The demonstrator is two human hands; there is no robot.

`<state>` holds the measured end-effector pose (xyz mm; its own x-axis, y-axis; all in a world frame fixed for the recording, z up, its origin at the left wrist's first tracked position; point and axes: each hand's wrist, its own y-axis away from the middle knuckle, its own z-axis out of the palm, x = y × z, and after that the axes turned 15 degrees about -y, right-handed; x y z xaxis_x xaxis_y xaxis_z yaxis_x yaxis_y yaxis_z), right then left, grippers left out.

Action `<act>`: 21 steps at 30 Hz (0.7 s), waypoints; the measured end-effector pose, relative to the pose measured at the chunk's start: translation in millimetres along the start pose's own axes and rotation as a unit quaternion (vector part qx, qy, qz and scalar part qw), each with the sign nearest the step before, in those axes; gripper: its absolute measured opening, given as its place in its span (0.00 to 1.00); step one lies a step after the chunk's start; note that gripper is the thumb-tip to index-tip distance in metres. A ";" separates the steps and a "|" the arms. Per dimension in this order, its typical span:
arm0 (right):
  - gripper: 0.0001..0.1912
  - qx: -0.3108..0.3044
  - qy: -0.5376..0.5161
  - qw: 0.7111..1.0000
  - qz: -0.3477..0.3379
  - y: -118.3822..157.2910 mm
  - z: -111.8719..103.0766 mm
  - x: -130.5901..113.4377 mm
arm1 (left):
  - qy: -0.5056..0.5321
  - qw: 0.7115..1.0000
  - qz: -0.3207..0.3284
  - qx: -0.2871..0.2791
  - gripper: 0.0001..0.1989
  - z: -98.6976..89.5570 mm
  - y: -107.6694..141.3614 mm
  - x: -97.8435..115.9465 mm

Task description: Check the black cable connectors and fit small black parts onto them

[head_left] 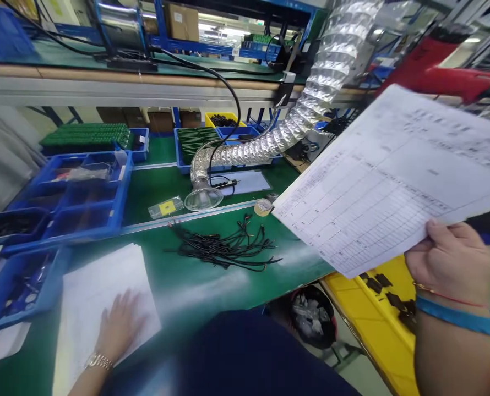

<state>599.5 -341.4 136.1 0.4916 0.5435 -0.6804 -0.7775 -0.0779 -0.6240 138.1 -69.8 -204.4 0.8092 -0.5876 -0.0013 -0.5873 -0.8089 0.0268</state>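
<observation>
My right hand (451, 258) pinches the lower edge of a printed paper form (393, 176) between thumb and fingers, holding it up at the right. Rows of a table and handwriting cover the sheet, too blurred to read. On the left, my left hand (119, 324) lies flat with spread fingers on a stack of papers (104, 280); it is smeared a little by motion. Between the hands, a bunch of black cables (220, 247) lies on the green mat. A roll of tape (263, 207) sits behind the cables, near the form's left corner.
A silver flexible duct (294, 121) comes down to a clear funnel hood (203, 198). Blue divided trays (83, 201) stand at left, with green circuit boards (88, 135) behind. A yellow tray (369, 324) with black pieces and a bin (313, 319) are at lower right.
</observation>
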 end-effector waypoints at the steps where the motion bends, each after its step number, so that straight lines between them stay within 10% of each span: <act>1: 0.03 0.012 0.004 0.999 0.033 0.5 -3.4 7.0 | 0.042 0.999 -0.017 0.022 0.29 -12.8 -9.8 13.9; 7: 0.09 -0.135 0.028 0.929 0.342 25.4 17.4 64.4 | 0.379 0.921 0.013 0.092 0.27 -137.3 -85.3 141.5; 12: 0.13 -0.242 -0.061 0.878 0.408 13.9 44.3 80.0 | 0.625 0.769 0.082 0.105 0.28 -249.6 -131.8 240.5; 16: 0.14 -0.266 -0.111 0.866 0.407 -25.0 42.9 73.6 | 0.718 0.686 0.021 0.112 0.29 -308.2 -156.3 279.1; 21: 0.16 -0.281 -0.168 0.853 0.406 -61.9 43.7 72.4 | 0.734 0.667 0.036 0.120 0.30 -338.7 -173.2 300.4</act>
<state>666.1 -260.8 142.2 -0.3327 0.3213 -0.8866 -0.4506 -0.8801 -0.1498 488.6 -99.1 129.2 -0.1802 -0.1128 0.9771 -0.4688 -0.8635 -0.1862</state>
